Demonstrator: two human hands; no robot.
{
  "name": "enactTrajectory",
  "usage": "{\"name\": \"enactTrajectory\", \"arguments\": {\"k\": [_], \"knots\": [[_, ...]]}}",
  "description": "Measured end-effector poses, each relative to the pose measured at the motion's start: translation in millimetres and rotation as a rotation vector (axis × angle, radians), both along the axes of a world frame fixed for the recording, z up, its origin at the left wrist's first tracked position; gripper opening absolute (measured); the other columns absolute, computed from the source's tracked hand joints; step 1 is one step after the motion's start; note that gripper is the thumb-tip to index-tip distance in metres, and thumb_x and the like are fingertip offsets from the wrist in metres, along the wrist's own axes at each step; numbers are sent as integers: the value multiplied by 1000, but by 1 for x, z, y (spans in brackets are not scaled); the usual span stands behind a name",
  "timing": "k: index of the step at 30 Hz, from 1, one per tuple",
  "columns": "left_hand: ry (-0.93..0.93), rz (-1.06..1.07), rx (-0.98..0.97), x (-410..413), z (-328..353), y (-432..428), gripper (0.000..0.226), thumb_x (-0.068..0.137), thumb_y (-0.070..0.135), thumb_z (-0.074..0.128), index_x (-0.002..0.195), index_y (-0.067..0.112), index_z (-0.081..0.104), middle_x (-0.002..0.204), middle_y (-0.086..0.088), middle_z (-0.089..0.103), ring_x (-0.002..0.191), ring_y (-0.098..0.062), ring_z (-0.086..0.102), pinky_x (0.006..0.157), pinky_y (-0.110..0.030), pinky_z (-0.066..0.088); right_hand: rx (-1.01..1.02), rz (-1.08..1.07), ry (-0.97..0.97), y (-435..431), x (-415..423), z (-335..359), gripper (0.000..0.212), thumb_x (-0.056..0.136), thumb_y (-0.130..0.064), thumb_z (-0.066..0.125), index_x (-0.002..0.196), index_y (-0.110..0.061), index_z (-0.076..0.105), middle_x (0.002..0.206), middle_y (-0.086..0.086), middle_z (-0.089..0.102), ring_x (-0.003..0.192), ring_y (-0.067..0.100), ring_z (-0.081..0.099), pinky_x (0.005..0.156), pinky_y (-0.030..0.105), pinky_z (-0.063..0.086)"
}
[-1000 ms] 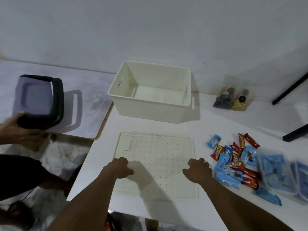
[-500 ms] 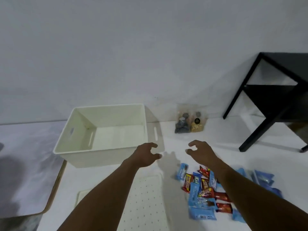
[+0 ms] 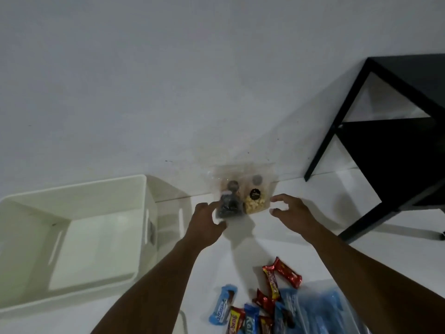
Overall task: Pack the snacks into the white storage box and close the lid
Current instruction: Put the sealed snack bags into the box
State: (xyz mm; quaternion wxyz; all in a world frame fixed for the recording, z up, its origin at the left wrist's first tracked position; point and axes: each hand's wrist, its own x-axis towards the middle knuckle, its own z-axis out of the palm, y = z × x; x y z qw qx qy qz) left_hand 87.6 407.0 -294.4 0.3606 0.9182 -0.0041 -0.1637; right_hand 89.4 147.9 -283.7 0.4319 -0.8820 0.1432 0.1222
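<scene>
Two clear crinkly pouches point(image 3: 242, 198) sit between left hand point(image 3: 207, 225) and right hand point(image 3: 291, 215), both loosely spread, empty

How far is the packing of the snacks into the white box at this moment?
Done: nothing yet; the white storage box is open and empty. In hand: left hand and right hand, both open, flank the two clear pouches by the wall, not yet gripping. Left: the pouches, the wrapped snacks, then closing the box.

A plain white wall point(image 3: 168, 80) backs the white surface point(image 3: 337, 213); a black table point(image 3: 397, 145) stands right.
</scene>
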Motion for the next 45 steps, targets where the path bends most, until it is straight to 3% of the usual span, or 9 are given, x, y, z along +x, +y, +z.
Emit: {"name": "enactTrajectory", "arguments": {"k": [5, 11, 17, 24, 27, 30, 35, 41, 45], "knots": [[-26, 138, -33, 41, -32, -20, 45, 82, 26, 78, 124, 26, 61, 130, -4, 56, 129, -18, 45, 90, -14, 27, 66, 13, 10, -8, 50, -37, 31, 85, -15, 69, 113, -28, 68, 124, -4, 57, 117, 23, 55, 95, 33, 48], [-62, 296, -104, 59, -55, -30, 31, 77, 18, 82, 95, 23, 57, 104, 5, 65, 96, -19, 61, 73, -25, 46, 168, -15, 19, 0, 76, -71, 33, 82, -14, 72, 112, -27, 68, 122, -4, 63, 110, 19, 58, 89, 30, 49], [-207, 387, -60, 49, -59, -30, 31, 80, 13, 74, 90, 26, 48, 79, 3, 60, 71, -22, 58, 62, -34, 48, 172, -54, 22, 4, 69, -79, 29, 79, -14, 76, 105, -22, 70, 105, 7, 66, 98, 25, 65, 87, 41, 56], [-354, 458, 109, 35, -40, -24, 43, 88, 33, 71, 110, 28, 34, 97, 1, 65, 84, -24, 64, 65, -32, 43, 125, -57, -49, 12, 55, -75, 29, 81, -9, 73, 108, -16, 71, 101, -2, 59, 89, 20, 65, 79, 31, 54], [-349, 310, 120, 29, -41, -26, 51, 84, 40, 76, 102, 32, 30, 93, 3, 65, 76, -19, 62, 61, -32, 47, 125, -58, -60, 16, 52, -71, 27, 82, -12, 73, 108, -18, 71, 105, -1, 59, 86, 15, 61, 75, 25, 51], [-377, 88, 20, 21, -50, -33, 53, 81, 38, 78, 106, 31, 32, 98, 1, 68, 79, -18, 68, 66, -35, 58, 121, -41, -60, 18, 53, -68, 29, 81, -13, 72, 110, -18, 70, 108, 1, 59, 87, 15, 61, 82, 32, 53], [-409, -127, 21, 17, -62, -46, 39, 86, 24, 58, 117, 28, 36, 111, -10, 66, 87, -32, 71, 72, -41, 60, 102, -16, -67, 17, 58, -68, 30, 82, -11, 72, 111, -16, 70, 111, 3, 59, 80, 5, 56, 85, 33, 52], [-431, -66, -31, 34, -63, -43, 41, 95, 15, 57, 125, 34, 37, 136, -1, 50, 88, -32, 70, 66, -45, 60, 116, -17, -70, 13, 62, -73, 30, 84, -12, 72, 113, -16, 69, 112, 1, 59, 79, 2, 55, 77, 25, 49], [-434, 156, 29, 47, -55, -39, 71, 85, 26, 76, 135, 40, 28, 133, 1, 54, 88, -21, 68, 69, -38, 56, 132, -37, -58, 13, 66, -77, 28, 82, -15, 75, 109, -18, 70, 111, 4, 59, 83, 10, 57, 83, 32, 52]]}}
